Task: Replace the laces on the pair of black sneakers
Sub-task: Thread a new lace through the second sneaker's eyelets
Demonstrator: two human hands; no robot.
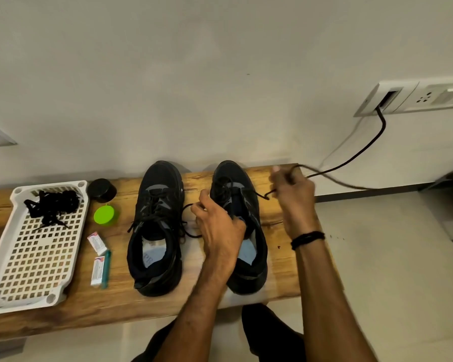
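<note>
**Lace drawn out of the right sneaker**

The left hand [220,226] curls its fingers round the tongue and upper of the right sneaker [230,173], gripping it on the wooden bench [280,270]. The right hand [293,194], raised over the bench's right end, pinches the lace [262,195], which runs taut from the sneaker's eyelets to the fingers. Its free length trails off to the right, blurred.

A loose loop of lace [187,222] lies on the bench between the two shoes. I cannot tell which shoe it belongs to. The left sneaker [157,184] stands just beside it, laced, toe at the back edge.

Toward the left end lie a green cap [105,215], a black lid [101,190], two small packets [97,242] and a teal pen [106,269]. A white perforated tray [37,257] there holds a bundle of black laces [51,205].
</note>
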